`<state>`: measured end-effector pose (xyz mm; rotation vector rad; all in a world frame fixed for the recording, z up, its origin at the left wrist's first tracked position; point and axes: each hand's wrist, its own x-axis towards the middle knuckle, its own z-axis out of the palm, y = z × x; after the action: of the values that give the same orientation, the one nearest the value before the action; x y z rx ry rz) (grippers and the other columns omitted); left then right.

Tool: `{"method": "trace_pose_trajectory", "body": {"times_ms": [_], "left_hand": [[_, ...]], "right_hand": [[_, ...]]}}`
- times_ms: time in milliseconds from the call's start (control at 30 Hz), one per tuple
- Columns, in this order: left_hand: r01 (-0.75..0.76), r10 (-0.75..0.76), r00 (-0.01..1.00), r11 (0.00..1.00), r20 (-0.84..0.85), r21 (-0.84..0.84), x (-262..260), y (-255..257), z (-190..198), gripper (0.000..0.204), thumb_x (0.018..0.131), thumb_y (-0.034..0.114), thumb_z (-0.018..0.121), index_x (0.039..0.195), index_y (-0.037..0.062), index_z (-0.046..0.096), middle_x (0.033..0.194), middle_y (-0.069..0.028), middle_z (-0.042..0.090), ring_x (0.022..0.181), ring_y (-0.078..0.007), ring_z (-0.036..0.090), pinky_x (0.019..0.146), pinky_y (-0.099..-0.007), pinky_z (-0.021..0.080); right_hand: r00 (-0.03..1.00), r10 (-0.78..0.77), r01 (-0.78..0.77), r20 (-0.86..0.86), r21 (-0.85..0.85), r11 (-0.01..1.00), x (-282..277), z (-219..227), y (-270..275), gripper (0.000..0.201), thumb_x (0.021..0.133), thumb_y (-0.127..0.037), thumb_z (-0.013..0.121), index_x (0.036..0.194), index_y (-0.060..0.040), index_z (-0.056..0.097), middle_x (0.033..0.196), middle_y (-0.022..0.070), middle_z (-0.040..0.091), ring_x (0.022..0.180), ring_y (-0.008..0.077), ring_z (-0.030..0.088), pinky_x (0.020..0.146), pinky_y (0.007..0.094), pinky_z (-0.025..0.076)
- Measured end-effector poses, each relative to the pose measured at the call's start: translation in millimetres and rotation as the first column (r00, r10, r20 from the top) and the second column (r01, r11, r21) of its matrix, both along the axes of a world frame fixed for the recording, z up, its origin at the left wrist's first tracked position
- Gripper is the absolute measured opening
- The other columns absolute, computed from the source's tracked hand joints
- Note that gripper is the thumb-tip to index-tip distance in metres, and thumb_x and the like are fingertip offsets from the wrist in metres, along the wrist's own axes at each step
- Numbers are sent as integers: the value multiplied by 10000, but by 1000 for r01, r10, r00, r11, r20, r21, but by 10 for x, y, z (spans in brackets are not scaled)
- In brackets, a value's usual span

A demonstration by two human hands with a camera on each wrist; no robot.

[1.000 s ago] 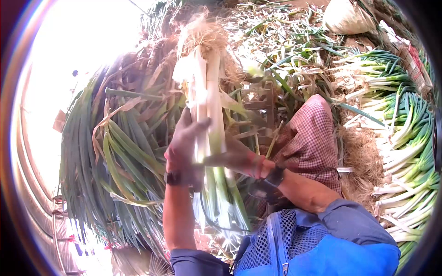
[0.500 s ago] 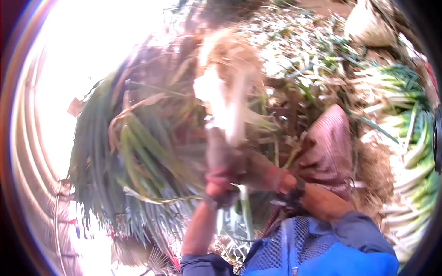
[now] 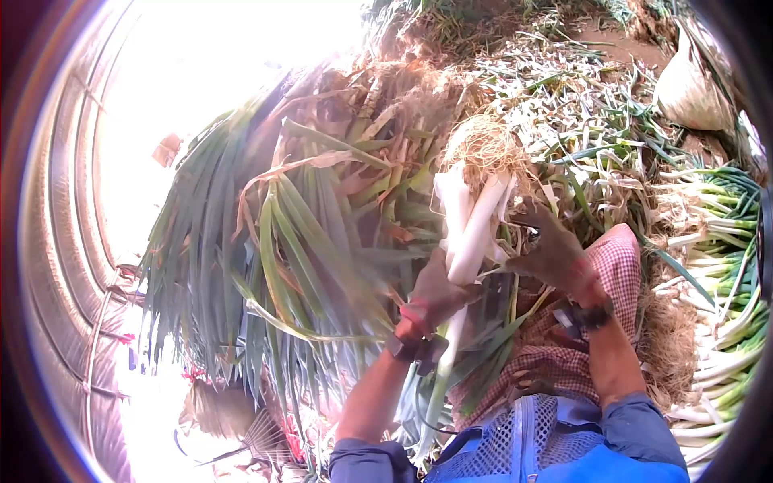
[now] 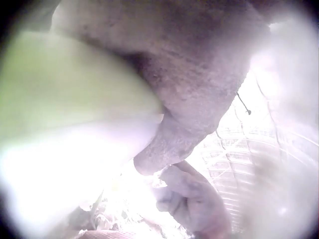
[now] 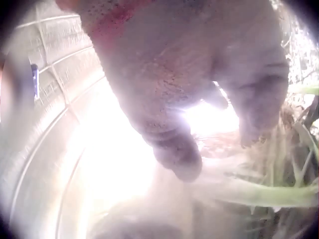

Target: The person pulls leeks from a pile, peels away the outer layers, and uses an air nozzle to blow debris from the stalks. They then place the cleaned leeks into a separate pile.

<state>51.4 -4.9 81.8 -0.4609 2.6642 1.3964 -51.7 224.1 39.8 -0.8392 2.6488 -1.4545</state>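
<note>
Two thick white leek stalks (image 3: 475, 229) with a tangle of pale roots (image 3: 485, 149) stand root end up in the head view. My gloved left hand (image 3: 439, 296) grips them lower down, and their green part hangs below it. To their right is my gloved right hand (image 3: 555, 251), thumb and fingers spread apart beside the stalks. A pale green stalk (image 4: 70, 94) fills the left of the left wrist view, against the left hand (image 4: 184, 69). Under the right hand (image 5: 184, 64) in the right wrist view lies a blurred leaf (image 5: 274, 195).
A large heap of untrimmed leeks (image 3: 233, 241) lies to the left. Peeled leeks (image 3: 721, 274) are laid in a row at the right, near a pale sack (image 3: 694, 88). Scattered leaf scraps (image 3: 555, 105) cover the ground behind. A checked cloth (image 3: 616, 266) covers the person's knee.
The hands, earlier crossed close together at the stalks, are now apart, with the right hand out to the right. The stalks tilt more, and the whole view has shifted.
</note>
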Motion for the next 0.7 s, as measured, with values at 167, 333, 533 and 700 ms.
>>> {"method": "trace_pose_trajectory", "body": {"times_ms": [167, 333, 533, 700], "left_hand": [[-38, 39, 997, 999, 68, -20, 39, 143, 19, 912, 749, 242, 992, 1461, -48, 501, 1272, -181, 735, 1136, -267, 730, 1025, -391, 565], [41, -22, 994, 985, 111, -167, 196, 122, 56, 869, 726, 340, 1004, 1368, -31, 552, 1294, -291, 726, 1161, -393, 745, 1006, -441, 577], [9, -18, 1000, 951, 24, 310, 348, -321, -536, 952, 735, 270, 1042, 1484, -21, 531, 1307, -195, 684, 1203, -357, 680, 1025, -440, 584], [-39, 10, 998, 863, 59, 504, 311, -300, -394, 762, 762, 40, 874, 1452, -43, 562, 1226, -149, 710, 1082, -289, 725, 970, -399, 601]], "right_hand": [[978, 172, -147, -117, 199, 969, -248, -744, -572, 421, 976, -269, 785, 1281, 4, 689, 1178, 161, 747, 1077, 266, 732, 974, 385, 594], [933, -347, 353, 93, -56, 934, -1396, -327, 332, 318, 1005, -344, 742, 1058, -31, 749, 917, 95, 705, 820, 221, 691, 771, 358, 599], [885, -384, 454, 262, -307, 837, -2500, 157, 1526, 292, 1017, -279, 777, 1150, -19, 781, 915, 96, 765, 681, 153, 714, 599, 272, 599], [917, 295, -252, 267, -187, 950, -1378, 152, 481, 481, 962, -196, 856, 1345, -3, 639, 1107, 138, 751, 952, 213, 755, 739, 304, 681]]}}
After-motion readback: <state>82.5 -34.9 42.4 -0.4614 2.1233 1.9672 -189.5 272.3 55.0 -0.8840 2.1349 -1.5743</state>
